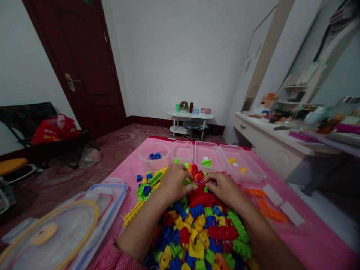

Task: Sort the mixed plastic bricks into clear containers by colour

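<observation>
A big heap of toy building bricks in red, blue, yellow and green lies in front of me. My left hand reaches over the far part of the heap, its thumb and fingers curled around a green brick. Close by on the right, my right hand bends its fingers down among the red bricks. What its fingertips hold, if anything, is hidden. Beyond the heap stand a round clear tub with blue bricks and a clear box with green ones.
Another clear box holds yellow pieces; a further box stands beside the tub. Box lids are stacked at left. Orange pieces and white cards lie at right on the pink cloth.
</observation>
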Available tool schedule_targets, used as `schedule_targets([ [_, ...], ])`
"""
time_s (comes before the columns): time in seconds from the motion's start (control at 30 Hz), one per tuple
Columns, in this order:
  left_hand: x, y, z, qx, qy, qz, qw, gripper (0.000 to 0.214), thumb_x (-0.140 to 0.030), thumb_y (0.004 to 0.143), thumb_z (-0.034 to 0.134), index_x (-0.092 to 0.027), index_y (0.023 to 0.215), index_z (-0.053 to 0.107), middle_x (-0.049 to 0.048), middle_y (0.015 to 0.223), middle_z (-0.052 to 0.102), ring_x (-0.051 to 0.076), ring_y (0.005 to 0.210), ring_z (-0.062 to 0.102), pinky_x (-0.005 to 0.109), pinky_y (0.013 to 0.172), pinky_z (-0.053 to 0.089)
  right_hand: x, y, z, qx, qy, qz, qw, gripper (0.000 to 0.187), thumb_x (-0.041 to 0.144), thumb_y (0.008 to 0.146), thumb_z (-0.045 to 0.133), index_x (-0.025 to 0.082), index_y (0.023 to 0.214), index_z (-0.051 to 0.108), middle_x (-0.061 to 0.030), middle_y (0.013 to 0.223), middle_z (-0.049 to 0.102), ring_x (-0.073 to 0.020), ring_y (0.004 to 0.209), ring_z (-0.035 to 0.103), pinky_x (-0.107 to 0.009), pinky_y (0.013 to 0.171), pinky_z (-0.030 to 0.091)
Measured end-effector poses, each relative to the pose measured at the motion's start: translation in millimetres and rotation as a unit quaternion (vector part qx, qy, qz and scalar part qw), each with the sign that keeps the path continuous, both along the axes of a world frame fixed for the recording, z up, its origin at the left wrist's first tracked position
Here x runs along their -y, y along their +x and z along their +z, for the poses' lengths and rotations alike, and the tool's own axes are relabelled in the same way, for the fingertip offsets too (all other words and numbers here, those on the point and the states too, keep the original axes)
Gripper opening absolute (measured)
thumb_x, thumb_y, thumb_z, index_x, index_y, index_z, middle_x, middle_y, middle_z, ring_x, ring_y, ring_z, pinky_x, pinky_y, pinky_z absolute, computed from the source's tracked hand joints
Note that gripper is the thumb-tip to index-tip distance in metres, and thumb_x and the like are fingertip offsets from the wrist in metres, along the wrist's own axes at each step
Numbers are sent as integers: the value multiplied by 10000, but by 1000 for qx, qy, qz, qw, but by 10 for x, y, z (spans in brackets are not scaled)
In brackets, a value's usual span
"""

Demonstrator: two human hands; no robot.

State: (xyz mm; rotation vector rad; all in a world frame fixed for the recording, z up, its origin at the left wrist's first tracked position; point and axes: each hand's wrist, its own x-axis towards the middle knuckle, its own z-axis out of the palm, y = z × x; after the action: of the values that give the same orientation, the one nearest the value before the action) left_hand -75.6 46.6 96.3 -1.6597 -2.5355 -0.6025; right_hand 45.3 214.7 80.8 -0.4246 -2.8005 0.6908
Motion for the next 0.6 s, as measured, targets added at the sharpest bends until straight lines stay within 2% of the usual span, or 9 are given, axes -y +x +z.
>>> schedule_targets([
  [0.1, -36, 197, 97, 31, -72, -38, 996, 254, -424, 717, 661, -270, 910, 722, 71, 872, 677, 268, 860, 624, 367, 755, 481, 61, 66, 80, 56, -3, 30, 998, 194, 157, 675, 548, 232, 796, 678, 11, 704, 667, -140, 642, 587, -208, 539, 351],
  [0.2, -83, 350, 153, 16, -135, -22, 991, 339, -428, 641, 723, -173, 864, 731, 147, 864, 678, 353, 865, 623, 419, 710, 483, 112, 99, 109, 82, -3, 41, 996, 187, 143, 650, 564, 241, 767, 672, 21, 694, 660, -129, 620, 578, -199, 512, 332],
  [0.27, -89, 397, 161, 8, -136, -19, 990, 277, -370, 660, 705, -141, 814, 732, 171, 858, 674, 368, 864, 622, 423, 691, 479, 124, 103, 105, 86, -7, 41, 995, 187, 132, 642, 565, 239, 753, 670, 23, 682, 655, -126, 605, 574, -196, 501, 329],
  [0.33, -71, 395, 146, 8, -120, -29, 992, 180, -300, 680, 655, -145, 736, 727, 151, 798, 672, 332, 806, 632, 386, 650, 472, 117, 97, 89, 83, -20, 43, 995, 180, 131, 639, 573, 236, 749, 670, 24, 671, 650, -123, 594, 570, -193, 496, 333],
  [0.43, -29, 295, 89, 48, -88, -27, 995, 125, -264, 637, 614, -161, 614, 682, 78, 623, 631, 238, 636, 608, 304, 558, 428, 90, 68, 64, 57, -47, 37, 997, 181, 177, 653, 607, 230, 809, 682, 19, 695, 658, -127, 610, 576, -201, 517, 368],
  [0.53, -2, 94, 18, 171, -10, 4, 985, 84, -247, 600, 599, -165, 592, 614, -2, 520, 554, 142, 513, 521, 235, 481, 354, 73, 28, 54, -3, -41, 9, 999, 199, 278, 719, 602, 211, 889, 681, -7, 805, 677, -140, 649, 584, -237, 587, 422],
  [0.6, -2, -45, -13, 254, 72, 27, 964, 84, -235, 590, 600, -162, 617, 568, -33, 523, 522, 100, 494, 475, 202, 464, 329, 76, 7, 38, -43, -4, -17, 999, 240, 295, 769, 563, 214, 966, 672, -30, 942, 673, -153, 705, 597, -270, 662, 449],
])
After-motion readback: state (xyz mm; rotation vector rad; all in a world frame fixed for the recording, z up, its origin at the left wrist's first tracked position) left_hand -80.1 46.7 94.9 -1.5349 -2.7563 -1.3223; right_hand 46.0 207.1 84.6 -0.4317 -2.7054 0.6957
